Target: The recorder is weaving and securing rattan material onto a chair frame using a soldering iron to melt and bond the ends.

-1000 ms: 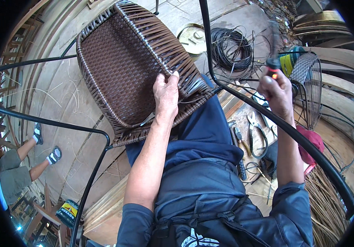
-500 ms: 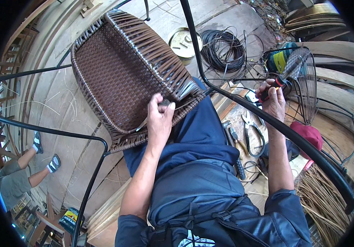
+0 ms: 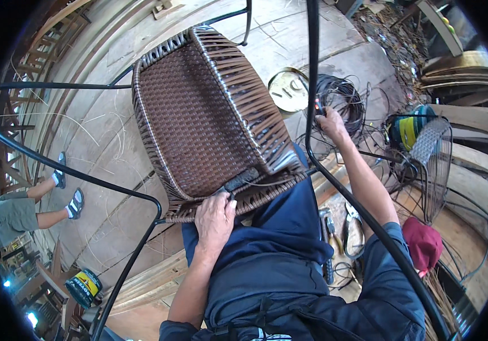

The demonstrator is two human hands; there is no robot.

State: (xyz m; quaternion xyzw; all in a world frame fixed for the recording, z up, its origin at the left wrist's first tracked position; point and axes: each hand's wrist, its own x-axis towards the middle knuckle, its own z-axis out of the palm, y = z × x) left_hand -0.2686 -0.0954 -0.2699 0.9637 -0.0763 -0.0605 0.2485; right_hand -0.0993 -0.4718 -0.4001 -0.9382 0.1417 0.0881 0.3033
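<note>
A brown woven chair seat (image 3: 198,119) with a black metal frame (image 3: 73,176) leans across my lap. My left hand (image 3: 214,223) is closed at its near rim, fingers curled over the edge. Beside those fingers, a tool with a dark, wrapped-looking handle (image 3: 241,179) lies along the weave; its other end runs toward my fingertips, where I cannot make out what they grip. Farther right, my right hand (image 3: 332,124) is stretched out beyond a frame tube, closed on a small red and black object (image 3: 318,107). The tube and fingers partly hide that object.
Behind my right hand lie a coil of black wire (image 3: 343,99) and a round tin (image 3: 288,91). Pliers (image 3: 353,227) rest by my right thigh. A wire basket (image 3: 434,170) and red cap (image 3: 422,244) stand right. Another person's legs (image 3: 56,219) show left.
My right hand has swung left and away from me, from the wire basket to the wire coil. My left hand has moved down to the rim; the dark handle now sticks out beyond its fingers.
</note>
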